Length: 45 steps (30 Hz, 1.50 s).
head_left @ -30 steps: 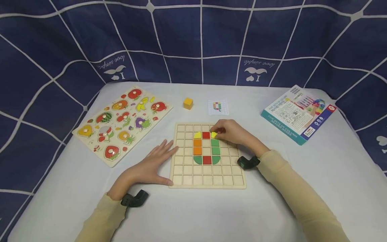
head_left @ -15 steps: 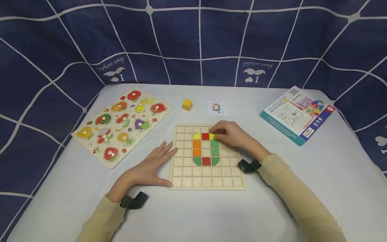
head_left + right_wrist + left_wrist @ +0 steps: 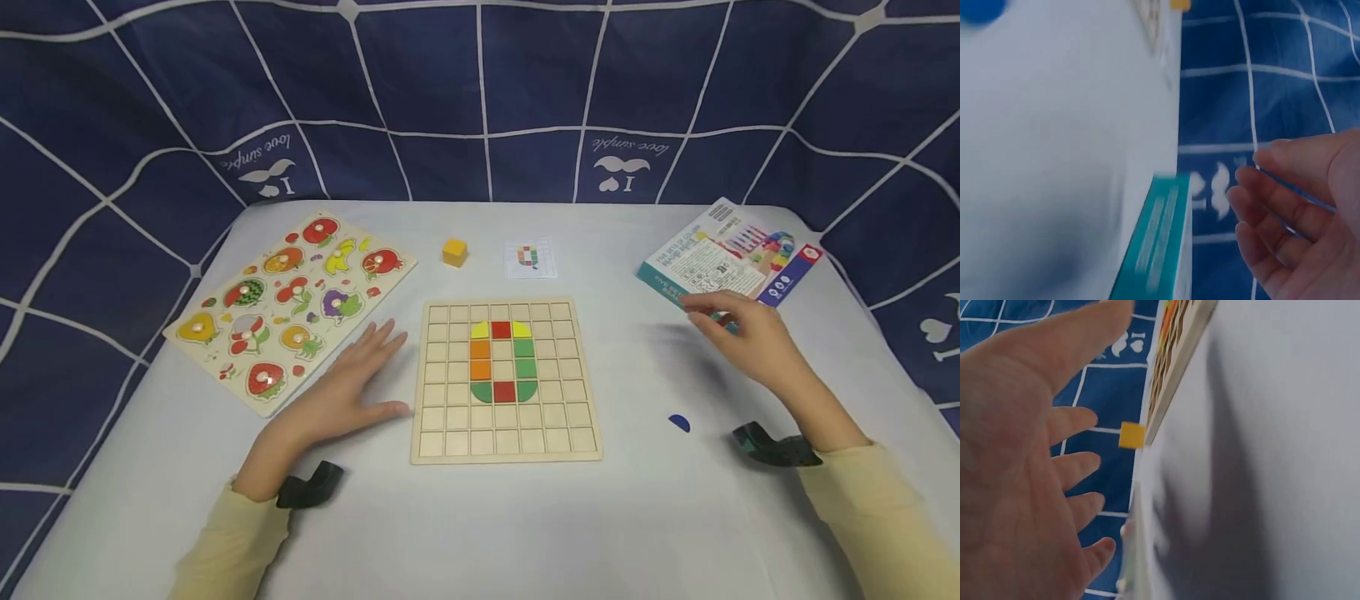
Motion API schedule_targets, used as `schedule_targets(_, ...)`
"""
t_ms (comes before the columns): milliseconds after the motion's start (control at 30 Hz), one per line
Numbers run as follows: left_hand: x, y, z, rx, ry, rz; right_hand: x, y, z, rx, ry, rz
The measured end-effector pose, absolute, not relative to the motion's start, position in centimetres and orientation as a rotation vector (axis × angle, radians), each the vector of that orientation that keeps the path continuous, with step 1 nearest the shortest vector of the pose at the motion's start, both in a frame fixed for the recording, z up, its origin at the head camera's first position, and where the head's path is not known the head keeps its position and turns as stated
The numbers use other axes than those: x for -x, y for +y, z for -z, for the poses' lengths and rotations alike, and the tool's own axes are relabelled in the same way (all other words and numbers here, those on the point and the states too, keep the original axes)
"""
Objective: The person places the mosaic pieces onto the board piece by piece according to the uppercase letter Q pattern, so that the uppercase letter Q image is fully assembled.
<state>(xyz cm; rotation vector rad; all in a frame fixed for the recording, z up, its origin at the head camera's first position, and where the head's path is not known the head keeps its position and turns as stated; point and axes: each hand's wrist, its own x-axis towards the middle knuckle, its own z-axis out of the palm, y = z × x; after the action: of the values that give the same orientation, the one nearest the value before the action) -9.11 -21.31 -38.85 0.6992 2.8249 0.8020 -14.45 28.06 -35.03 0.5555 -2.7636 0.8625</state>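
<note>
A wooden grid board (image 3: 553, 415) lies mid-table with a ring of coloured tiles in its squares. Yellow corner tiles (image 3: 522, 331) flank a red tile (image 3: 501, 331) on top; orange tiles (image 3: 480, 359) run down the left, green tiles (image 3: 526, 367) down the right and bottom corners. My left hand (image 3: 330, 404), fingers spread and holding nothing, hovers just left of the board. My right hand (image 3: 750, 342) is off to the right, loosely bent fingers in front of the teal-edged box (image 3: 1160, 231), nothing in them. A blue half-round tile (image 3: 679, 423) lies on the table between board and right wrist.
A fruit knob puzzle (image 3: 258, 333) lies at the left, close to my left fingers. Behind the board are a yellow-orange cube (image 3: 454, 252) and a small pattern card (image 3: 529, 260). A dark blue checked cloth (image 3: 540, 83) hangs behind the table.
My right hand has let go of the right yellow tile and swung right, towards the box. The blue tile now shows. My left hand has come off the board's edge, leftward.
</note>
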Motion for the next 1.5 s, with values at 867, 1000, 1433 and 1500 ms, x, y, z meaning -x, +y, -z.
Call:
schedule_targets(867, 9.3, -20.6, 40.5, -0.766, 2.652, -0.815, 5.6, 27.7, 40.5, -0.523, -2.833, -0.814)
schedule_targets(1000, 9.2, -20.6, 40.5, -0.765, 2.650, -0.806, 5.4, 27.3, 40.4, -0.516, -2.845, -0.798)
schedule_targets(1433, 9.2, -20.8, 40.8, -0.789, 2.654, -0.818, 7.4, 24.0, 38.4, -0.533, -2.737, -1.352)
schedule_targets(1500, 9.2, -20.7, 40.8, -0.793, 2.653, -0.818, 8.0, 22.9, 38.1, -0.524, -2.697, -1.503)
